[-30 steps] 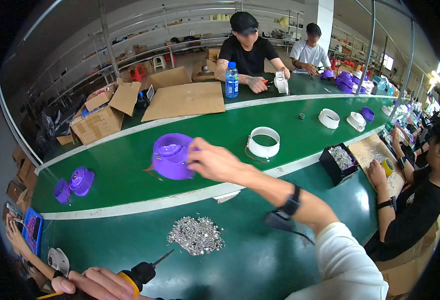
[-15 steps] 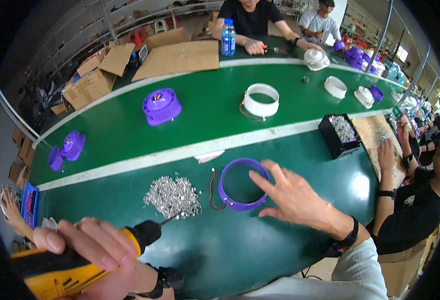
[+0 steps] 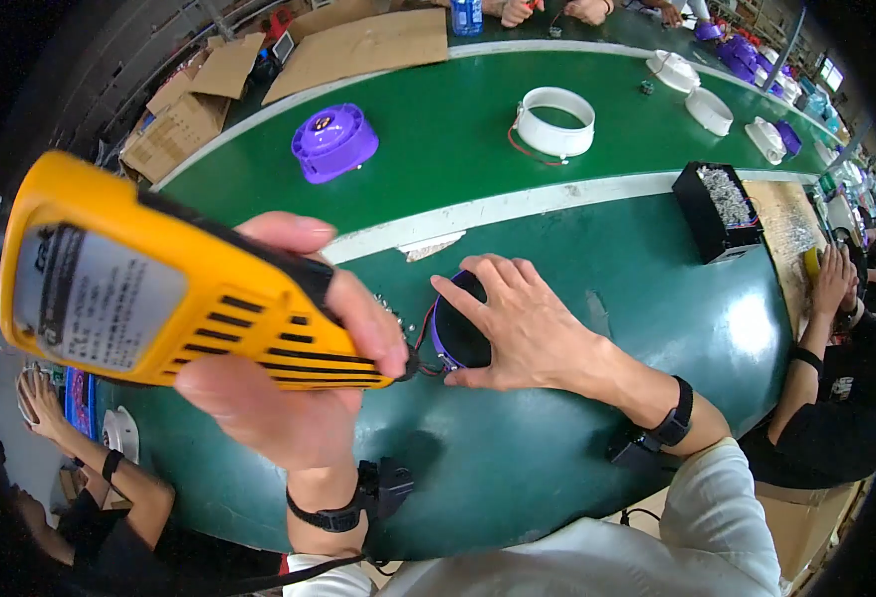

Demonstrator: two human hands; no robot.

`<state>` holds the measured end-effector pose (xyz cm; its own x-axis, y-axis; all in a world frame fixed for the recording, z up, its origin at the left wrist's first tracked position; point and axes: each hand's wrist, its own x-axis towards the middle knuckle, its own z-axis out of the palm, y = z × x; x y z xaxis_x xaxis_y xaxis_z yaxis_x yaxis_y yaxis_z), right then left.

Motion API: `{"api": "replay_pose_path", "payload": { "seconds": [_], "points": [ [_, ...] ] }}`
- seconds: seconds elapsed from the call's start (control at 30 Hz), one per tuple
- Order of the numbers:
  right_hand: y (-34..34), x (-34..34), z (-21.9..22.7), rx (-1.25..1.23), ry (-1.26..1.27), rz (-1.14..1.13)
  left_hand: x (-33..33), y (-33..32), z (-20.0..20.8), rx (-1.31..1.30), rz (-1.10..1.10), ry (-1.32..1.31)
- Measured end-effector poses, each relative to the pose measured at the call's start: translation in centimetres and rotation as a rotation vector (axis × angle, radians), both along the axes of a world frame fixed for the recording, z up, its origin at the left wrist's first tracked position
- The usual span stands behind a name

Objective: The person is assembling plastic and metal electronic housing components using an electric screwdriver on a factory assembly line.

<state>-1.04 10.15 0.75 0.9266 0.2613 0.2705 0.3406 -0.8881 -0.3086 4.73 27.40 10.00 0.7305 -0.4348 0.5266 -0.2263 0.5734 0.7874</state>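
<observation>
Purple ring point(image 3: 437, 329) lies on the near green worktop point(image 3: 518, 478), a red wire point(image 3: 422, 333) at its left side. Right hand point(image 3: 533, 323) clamped over it, thumb at the near rim, fingers at the far rim, hiding much of it. Left hand point(image 3: 294, 423) closed around a yellow-and-black power screwdriver point(image 3: 194, 284), its front end close by the ring's left edge; bit not visible. Small metal screws point(image 3: 398, 310) partly show behind the tool. Beyond, on the white-edged green belt point(image 3: 438, 134): purple housing point(image 3: 334, 147) to the left, white ring point(image 3: 559, 143) to the right. Black box point(image 3: 695, 217) of metal pieces stands farther right on the worktop. Flattened cardboard point(image 3: 363, 55) at far left.
</observation>
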Motion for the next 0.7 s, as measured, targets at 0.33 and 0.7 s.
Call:
{"api": "replay_pose_path", "payload": {
  "seconds": [0.33,0.7],
  "points": [
    [0.8,-0.4,-0.9,0.052,0.012,-0.070,-0.8,-1.5,-0.8,0.112,0.190,0.007],
    [0.9,-0.6,-1.0,0.061,0.032,-0.088,-0.3,-1.7,-1.2,0.135,0.089,-0.081]
  ]
}}
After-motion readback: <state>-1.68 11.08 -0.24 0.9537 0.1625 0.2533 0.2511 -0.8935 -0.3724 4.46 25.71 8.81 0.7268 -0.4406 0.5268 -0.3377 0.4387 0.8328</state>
